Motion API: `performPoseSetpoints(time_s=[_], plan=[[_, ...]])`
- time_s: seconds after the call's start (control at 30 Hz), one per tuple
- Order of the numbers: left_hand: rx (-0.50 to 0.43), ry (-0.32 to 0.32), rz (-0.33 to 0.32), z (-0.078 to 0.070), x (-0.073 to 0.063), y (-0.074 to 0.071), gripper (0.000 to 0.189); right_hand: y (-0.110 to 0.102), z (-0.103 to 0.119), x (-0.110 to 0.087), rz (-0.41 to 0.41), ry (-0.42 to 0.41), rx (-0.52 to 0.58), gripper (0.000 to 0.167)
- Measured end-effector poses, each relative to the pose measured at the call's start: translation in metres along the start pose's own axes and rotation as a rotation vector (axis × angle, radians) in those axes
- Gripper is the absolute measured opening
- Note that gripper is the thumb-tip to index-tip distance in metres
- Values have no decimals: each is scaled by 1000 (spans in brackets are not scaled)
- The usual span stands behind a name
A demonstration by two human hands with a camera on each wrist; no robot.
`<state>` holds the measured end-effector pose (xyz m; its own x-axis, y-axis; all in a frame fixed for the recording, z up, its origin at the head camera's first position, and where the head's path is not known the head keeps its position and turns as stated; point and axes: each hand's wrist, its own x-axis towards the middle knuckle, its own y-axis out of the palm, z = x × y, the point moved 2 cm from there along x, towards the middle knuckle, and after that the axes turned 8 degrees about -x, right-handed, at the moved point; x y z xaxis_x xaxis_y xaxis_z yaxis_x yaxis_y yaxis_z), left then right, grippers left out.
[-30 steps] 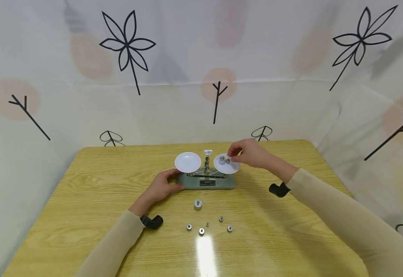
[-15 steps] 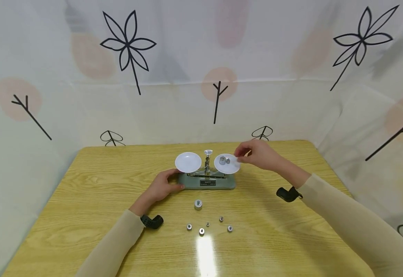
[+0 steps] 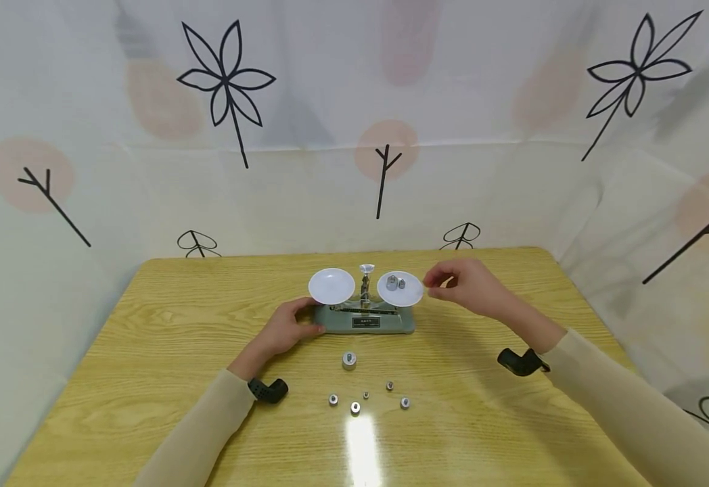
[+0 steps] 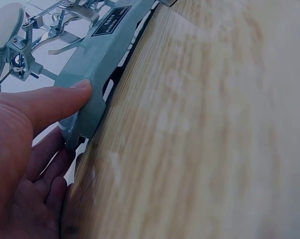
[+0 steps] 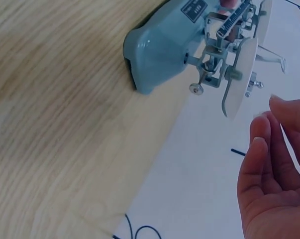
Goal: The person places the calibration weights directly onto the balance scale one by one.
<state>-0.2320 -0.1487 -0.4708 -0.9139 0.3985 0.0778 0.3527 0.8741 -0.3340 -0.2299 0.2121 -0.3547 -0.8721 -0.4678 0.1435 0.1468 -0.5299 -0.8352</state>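
Note:
A balance scale with a grey-green base (image 3: 391, 325) stands toward the back of the table. My left hand (image 3: 284, 329) grips the left end of the base, and in the left wrist view its thumb (image 4: 65, 102) lies on the front face with the fingers round the end. The left white pan (image 3: 331, 287) bears nothing. On the right white pan (image 3: 409, 296) sit a larger metal weight (image 3: 392, 283) and a smaller weight (image 3: 402, 285). Just right of that pan, my right hand (image 3: 470, 287) hovers with loosely bent fingers and holds nothing.
In front of the scale, a large metal weight (image 3: 349, 360) stands on the wooden table (image 3: 208, 318). Several smaller weights, among them one at the right (image 3: 405, 403) and one at the left (image 3: 333, 400), stand nearer the person. A patterned cloth (image 3: 306, 189) hangs behind the table.
My right hand has drawn away from the right pan, to the right and slightly nearer the person. Both weights stay on the pan. The left hand has kept its place on the base.

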Motion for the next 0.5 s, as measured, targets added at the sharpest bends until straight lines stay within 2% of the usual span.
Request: performPoseSetpoints(time_s=[0.07, 0.2, 0.23, 0.3, 0.5], plan=[[10, 3, 1, -12, -4, 0, 54, 2, 0, -4, -8, -4, 12, 13], [22, -5, 0, -12, -4, 1, 54, 7, -3, -14, -19, 7, 47, 13], [22, -3, 0, -11, -4, 1, 54, 8, -3, -16, -20, 10, 55, 13], [15, -6, -3, 1, 0, 1, 56, 11, -2, -21, -27, 10, 60, 13], [15, -8, 0, 3, 0, 0, 55, 22, 1, -36, -43, 6, 100, 14]])
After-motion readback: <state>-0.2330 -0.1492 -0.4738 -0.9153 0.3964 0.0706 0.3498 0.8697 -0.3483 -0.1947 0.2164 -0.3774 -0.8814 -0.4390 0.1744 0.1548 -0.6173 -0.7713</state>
